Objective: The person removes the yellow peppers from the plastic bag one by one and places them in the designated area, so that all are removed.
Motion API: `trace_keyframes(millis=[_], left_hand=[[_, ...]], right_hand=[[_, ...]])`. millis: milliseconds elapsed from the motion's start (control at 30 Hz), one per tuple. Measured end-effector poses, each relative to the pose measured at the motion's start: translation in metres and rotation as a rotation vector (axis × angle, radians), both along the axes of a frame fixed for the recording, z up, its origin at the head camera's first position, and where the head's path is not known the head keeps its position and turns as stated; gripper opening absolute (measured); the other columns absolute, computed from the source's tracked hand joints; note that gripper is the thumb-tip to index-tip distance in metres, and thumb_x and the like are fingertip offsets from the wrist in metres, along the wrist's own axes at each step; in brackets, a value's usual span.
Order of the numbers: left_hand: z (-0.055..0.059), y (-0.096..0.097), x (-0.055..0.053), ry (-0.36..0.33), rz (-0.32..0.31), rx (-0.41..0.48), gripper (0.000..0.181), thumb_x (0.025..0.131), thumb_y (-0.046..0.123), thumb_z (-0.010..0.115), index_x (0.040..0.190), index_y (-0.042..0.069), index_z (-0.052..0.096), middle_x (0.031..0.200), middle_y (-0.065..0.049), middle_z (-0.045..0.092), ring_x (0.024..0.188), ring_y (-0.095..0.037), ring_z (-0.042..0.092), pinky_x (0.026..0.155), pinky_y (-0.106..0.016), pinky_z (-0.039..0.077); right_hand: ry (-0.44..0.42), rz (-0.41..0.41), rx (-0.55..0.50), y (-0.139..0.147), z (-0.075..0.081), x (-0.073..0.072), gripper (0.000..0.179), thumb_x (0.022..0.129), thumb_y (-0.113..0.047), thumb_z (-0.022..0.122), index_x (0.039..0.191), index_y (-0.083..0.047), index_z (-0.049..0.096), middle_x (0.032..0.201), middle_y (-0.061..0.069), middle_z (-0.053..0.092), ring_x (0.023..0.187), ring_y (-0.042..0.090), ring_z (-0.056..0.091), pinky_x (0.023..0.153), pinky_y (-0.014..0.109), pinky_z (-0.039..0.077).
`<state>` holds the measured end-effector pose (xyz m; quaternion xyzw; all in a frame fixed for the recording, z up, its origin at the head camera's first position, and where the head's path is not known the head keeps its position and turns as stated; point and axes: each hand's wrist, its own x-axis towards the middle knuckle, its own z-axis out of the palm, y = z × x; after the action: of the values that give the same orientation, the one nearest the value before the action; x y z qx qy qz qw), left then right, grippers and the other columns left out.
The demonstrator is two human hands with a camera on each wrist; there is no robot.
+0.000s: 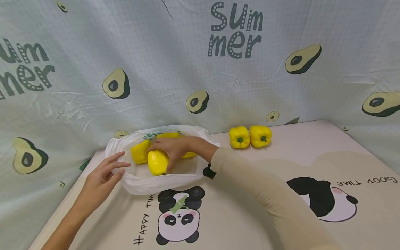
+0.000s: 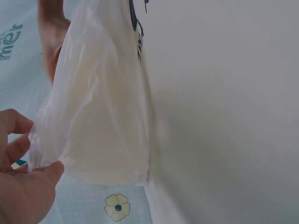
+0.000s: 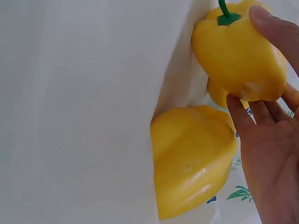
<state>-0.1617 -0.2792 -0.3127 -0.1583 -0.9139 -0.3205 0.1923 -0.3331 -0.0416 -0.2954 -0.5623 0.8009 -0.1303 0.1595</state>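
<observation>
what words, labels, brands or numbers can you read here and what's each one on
"SUMMER": backdrop, centre; again at left, cut off.
"HAPPY TIM": tabletop, sideways, ending at the bag.
"GOOD TIME": tabletop, right, upside down.
Too small or faint to read: green print on the bag, a small mark on the backdrop.

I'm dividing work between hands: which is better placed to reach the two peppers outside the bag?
Probably the right hand, once it releases its pepper: the two outside peppers sit nearer it. The left hand holds the bag by its left side.
</observation>
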Motion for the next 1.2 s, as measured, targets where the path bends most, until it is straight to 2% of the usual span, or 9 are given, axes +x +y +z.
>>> trace_keyframes(millis=[167,400,567,700,833,1033,1200], left_hand=[[0.001,0.001,0.001,0.0,0.01,-0.003,0.02,0.101,0.006,0.061,0.117,0.007,0.073,0.15,-0.008,0.05,0.069,-0.008,0.042,0.06,-0.02,0.037],[0.001,0.001,0.002,0.0,0.014,0.0,0.02,0.101,0.007,0.061,0.117,0.007,0.073,0.15,-0.009,0.05,0.08,-0.005,0.045,0.065,-0.016,0.038],[0.001,0.0,0.002,0.007,0.006,0.0,0.02,0.101,0.006,0.061,0.117,0.006,0.073,0.149,-0.009,0.05,0.073,-0.007,0.044,0.062,-0.018,0.038],[0.001,0.0,0.001,0.013,0.003,0.0,0.02,0.101,0.005,0.061,0.117,0.005,0.073,0.149,-0.01,0.051,0.073,-0.007,0.043,0.062,-0.018,0.037],[0.001,0.0,0.001,0.017,0.004,0.004,0.02,0.101,0.005,0.061,0.117,0.005,0.073,0.149,-0.01,0.051,0.082,-0.004,0.045,0.066,-0.016,0.038],[0.0,-0.001,0.001,0.009,0.008,0.005,0.02,0.101,0.006,0.061,0.117,0.007,0.073,0.15,-0.01,0.05,0.086,-0.004,0.046,0.067,-0.015,0.038],[0.001,-0.001,0.002,0.013,0.01,0.002,0.02,0.101,0.006,0.062,0.117,0.008,0.073,0.15,-0.01,0.05,0.086,-0.004,0.046,0.066,-0.015,0.038]], right_hand=[[-0.017,0.025,-0.008,-0.001,-0.002,-0.001,0.092,0.079,-0.033,0.085,0.155,-0.013,0.037,0.147,0.001,0.048,0.129,0.015,0.044,0.111,0.025,0.031],[0.027,-0.034,-0.021,0.001,0.0,0.001,0.093,0.079,-0.042,0.084,0.156,-0.016,0.037,0.155,0.001,0.042,0.135,0.015,0.04,0.114,0.027,0.031],[0.051,-0.045,-0.068,0.008,0.006,0.001,0.091,0.079,-0.041,0.083,0.155,-0.017,0.039,0.152,0.0,0.047,0.127,0.016,0.047,0.108,0.028,0.037],[0.008,-0.037,-0.115,0.014,0.012,0.001,0.094,0.078,-0.039,0.084,0.156,-0.014,0.038,0.147,0.001,0.051,0.122,0.015,0.05,0.105,0.026,0.039],[-0.034,-0.044,-0.151,0.021,0.02,0.004,0.095,0.078,-0.038,0.085,0.157,-0.015,0.037,0.144,0.001,0.052,0.118,0.015,0.051,0.102,0.027,0.042],[-0.034,-0.026,-0.196,0.03,0.027,0.009,0.092,0.078,-0.036,0.085,0.155,-0.015,0.038,0.144,0.002,0.053,0.117,0.015,0.053,0.103,0.031,0.044],[-0.044,-0.039,-0.221,0.039,0.032,0.013,0.091,0.079,-0.035,0.085,0.154,-0.017,0.038,0.146,0.0,0.052,0.122,0.014,0.053,0.104,0.028,0.044]])
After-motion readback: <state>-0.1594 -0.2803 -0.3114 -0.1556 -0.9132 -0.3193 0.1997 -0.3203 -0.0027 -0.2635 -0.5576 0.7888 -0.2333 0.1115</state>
